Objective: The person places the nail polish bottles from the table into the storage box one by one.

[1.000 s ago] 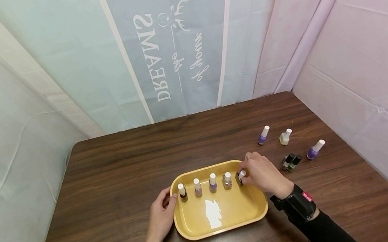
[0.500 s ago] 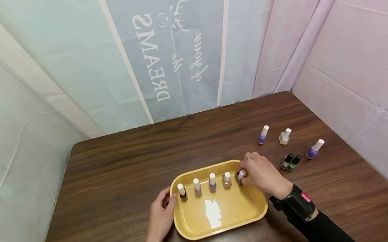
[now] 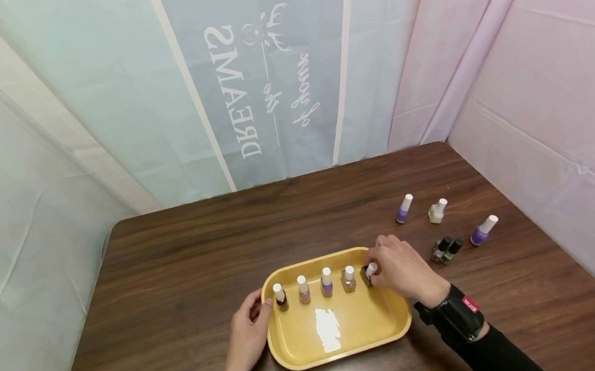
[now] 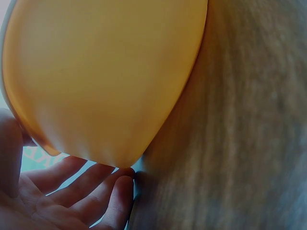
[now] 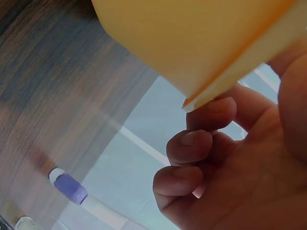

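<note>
My left hand [image 3: 248, 327] grips the left end of a yellow tray [image 3: 341, 356], thumb over the rim and fingers along the outside. In the left wrist view those fingers [image 4: 98, 194] curl against the outer wall. My right hand [image 3: 404, 266] reaches over the far right corner and pinches a dark nail polish bottle [image 3: 366, 276] with a white cap, tilted inside the tray. The right wrist view hides this bottle behind the tray wall. To its left stand a clear bottle [image 3: 348, 282], a purple one [image 3: 327, 286], a pale pinkish one [image 3: 304, 293] and a dark one [image 3: 282, 301], in a row.
Right of the tray on the wooden table [image 3: 189, 291] stand two purple bottles, one farther back [image 3: 402, 213] and one by the right edge [image 3: 480, 235]. Near them are a whitish bottle [image 3: 436, 214] and two black-capped bottles [image 3: 446, 250] side by side. Fabric curtains [image 3: 278, 92] hang behind.
</note>
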`<action>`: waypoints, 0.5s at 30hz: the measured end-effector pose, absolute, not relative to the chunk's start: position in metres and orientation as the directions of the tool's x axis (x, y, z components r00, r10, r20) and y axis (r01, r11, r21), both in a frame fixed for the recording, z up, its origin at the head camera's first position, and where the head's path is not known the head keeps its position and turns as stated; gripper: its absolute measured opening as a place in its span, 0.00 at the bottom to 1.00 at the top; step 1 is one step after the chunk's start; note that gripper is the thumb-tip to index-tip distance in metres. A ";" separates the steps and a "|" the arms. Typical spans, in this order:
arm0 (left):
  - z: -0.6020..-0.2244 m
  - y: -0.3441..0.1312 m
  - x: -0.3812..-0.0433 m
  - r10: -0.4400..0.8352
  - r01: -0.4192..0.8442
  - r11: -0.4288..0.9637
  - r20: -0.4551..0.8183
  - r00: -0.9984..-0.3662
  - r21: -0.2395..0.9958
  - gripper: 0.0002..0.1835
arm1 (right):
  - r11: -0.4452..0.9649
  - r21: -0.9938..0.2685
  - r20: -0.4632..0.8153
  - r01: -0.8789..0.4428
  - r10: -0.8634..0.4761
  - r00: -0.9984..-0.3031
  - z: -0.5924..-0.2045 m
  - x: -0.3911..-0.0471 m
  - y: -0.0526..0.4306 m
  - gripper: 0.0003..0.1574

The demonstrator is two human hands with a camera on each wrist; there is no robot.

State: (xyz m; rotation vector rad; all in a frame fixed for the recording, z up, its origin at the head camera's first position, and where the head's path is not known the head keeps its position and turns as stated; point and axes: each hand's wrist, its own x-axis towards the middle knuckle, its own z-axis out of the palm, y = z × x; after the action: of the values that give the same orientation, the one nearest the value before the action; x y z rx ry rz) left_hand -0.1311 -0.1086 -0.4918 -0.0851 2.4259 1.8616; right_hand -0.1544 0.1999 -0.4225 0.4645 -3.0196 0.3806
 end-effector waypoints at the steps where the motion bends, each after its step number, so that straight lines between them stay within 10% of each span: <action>1: -0.492 -0.109 -0.131 0.005 -0.094 0.260 -0.099 -0.995 0.961 0.17 | 0.924 -0.233 0.098 -0.304 -0.288 -0.953 -0.422 -0.155 0.200 0.07; 15: -0.489 -0.109 -0.130 0.014 -0.082 0.249 -0.089 -0.996 0.965 0.19 | 0.911 -0.287 0.007 -0.296 -0.307 -0.952 -0.413 -0.154 0.202 0.14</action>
State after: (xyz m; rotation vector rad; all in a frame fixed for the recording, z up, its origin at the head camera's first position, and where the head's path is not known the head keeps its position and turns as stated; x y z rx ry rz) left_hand -0.1295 -0.1088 -0.4894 -0.0666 2.4199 1.8767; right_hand -0.1541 0.2024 -0.4126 0.4900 -3.1087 0.4571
